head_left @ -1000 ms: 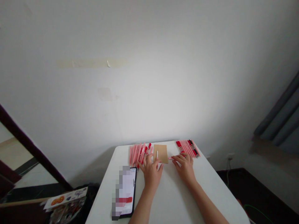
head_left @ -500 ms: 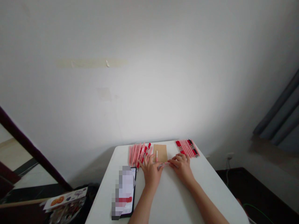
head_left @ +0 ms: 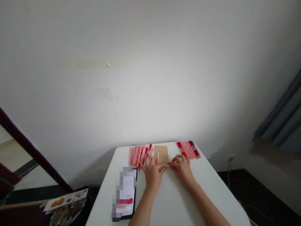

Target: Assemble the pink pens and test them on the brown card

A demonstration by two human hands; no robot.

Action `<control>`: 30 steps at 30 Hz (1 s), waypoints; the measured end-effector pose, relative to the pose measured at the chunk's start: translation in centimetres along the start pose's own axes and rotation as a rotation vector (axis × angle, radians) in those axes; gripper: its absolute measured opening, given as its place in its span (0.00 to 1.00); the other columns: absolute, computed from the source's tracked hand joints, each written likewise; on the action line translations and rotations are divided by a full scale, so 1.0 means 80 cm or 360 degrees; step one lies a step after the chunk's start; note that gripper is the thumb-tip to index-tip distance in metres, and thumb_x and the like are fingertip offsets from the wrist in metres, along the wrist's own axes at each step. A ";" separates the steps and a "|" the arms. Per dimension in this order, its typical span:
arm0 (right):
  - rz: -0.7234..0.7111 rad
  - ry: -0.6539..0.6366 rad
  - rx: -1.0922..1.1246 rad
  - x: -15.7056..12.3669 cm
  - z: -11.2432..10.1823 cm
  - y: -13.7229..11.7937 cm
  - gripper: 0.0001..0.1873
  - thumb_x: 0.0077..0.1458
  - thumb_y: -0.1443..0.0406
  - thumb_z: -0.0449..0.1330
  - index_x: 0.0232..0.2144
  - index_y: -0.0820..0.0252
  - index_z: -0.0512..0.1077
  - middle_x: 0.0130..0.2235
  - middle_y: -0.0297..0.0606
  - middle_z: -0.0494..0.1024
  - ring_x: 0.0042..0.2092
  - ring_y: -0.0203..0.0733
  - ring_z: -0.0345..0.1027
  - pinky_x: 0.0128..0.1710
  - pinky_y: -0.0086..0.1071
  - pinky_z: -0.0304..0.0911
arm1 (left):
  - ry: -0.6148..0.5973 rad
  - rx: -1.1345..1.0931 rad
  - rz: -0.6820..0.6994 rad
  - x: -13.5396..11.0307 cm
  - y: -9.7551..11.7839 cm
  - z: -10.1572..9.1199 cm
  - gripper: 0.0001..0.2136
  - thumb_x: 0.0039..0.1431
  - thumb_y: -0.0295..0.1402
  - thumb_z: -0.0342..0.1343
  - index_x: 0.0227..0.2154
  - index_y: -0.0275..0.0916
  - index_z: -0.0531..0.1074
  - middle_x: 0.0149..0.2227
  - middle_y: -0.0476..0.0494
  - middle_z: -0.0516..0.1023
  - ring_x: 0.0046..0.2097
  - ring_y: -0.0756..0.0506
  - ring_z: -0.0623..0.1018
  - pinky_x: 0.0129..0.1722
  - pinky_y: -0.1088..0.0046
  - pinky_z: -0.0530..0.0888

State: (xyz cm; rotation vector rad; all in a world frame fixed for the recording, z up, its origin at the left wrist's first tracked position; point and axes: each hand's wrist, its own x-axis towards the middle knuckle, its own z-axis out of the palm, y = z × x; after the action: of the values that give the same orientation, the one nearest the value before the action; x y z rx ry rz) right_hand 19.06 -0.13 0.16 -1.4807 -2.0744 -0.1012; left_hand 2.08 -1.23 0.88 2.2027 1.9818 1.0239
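Between my two hands lies a thin pink pen (head_left: 167, 166), held roughly level just in front of a brown notebook (head_left: 162, 153). My left hand (head_left: 152, 172) pinches its left end between thumb and finger, the other fingers spread. On the right end my right hand (head_left: 182, 169) closes with bent fingers. Part of the pen is hidden by the fingers. A small white-and-pink piece (head_left: 158, 157) rests on the notebook. Many pink and red pens (head_left: 138, 153) lie left of the notebook, and a row of pink, red and black pens (head_left: 189, 149) lies to its right.
A phone (head_left: 127, 194) with a blurred screen lies on the white table (head_left: 174, 204) left of my left forearm. Behind the table rises a pale wall (head_left: 150, 78). A bag or bin of odds and ends (head_left: 70, 207) stands on the floor at left.
My right hand has shifted very slightly left, toward my left hand. The left hand has barely moved, and the pen stays between them.
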 end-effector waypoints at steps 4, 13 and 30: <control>-0.0019 0.0025 0.0020 0.001 0.000 0.000 0.11 0.57 0.61 0.58 0.40 0.35 0.76 0.40 0.34 0.76 0.50 0.48 0.60 0.57 0.55 0.40 | 0.0012 -0.0021 -0.0017 0.000 0.001 -0.001 0.04 0.49 0.42 0.61 0.30 0.57 0.78 0.52 0.51 0.72 0.59 0.37 0.60 0.60 0.34 0.40; -0.0045 0.0041 0.0098 0.002 0.000 0.001 0.13 0.56 0.63 0.60 0.40 0.34 0.76 0.39 0.32 0.76 0.49 0.46 0.61 0.60 0.54 0.36 | 0.0051 0.0034 0.0020 0.000 0.002 0.000 0.03 0.48 0.41 0.62 0.28 0.58 0.78 0.51 0.53 0.72 0.58 0.37 0.61 0.58 0.31 0.40; 0.0024 0.0009 0.0103 0.001 0.003 0.006 0.10 0.58 0.60 0.56 0.39 0.39 0.76 0.39 0.35 0.79 0.49 0.48 0.62 0.55 0.52 0.42 | 0.0100 0.0004 0.0002 0.000 0.004 -0.002 0.03 0.48 0.37 0.63 0.28 0.54 0.78 0.51 0.52 0.72 0.58 0.38 0.62 0.59 0.33 0.39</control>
State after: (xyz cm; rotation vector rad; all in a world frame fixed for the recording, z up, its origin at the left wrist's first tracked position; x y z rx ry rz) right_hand 19.33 0.24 -0.14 -1.4549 -2.0426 -0.0319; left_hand 2.31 -1.36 1.11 2.1997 2.0075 1.1046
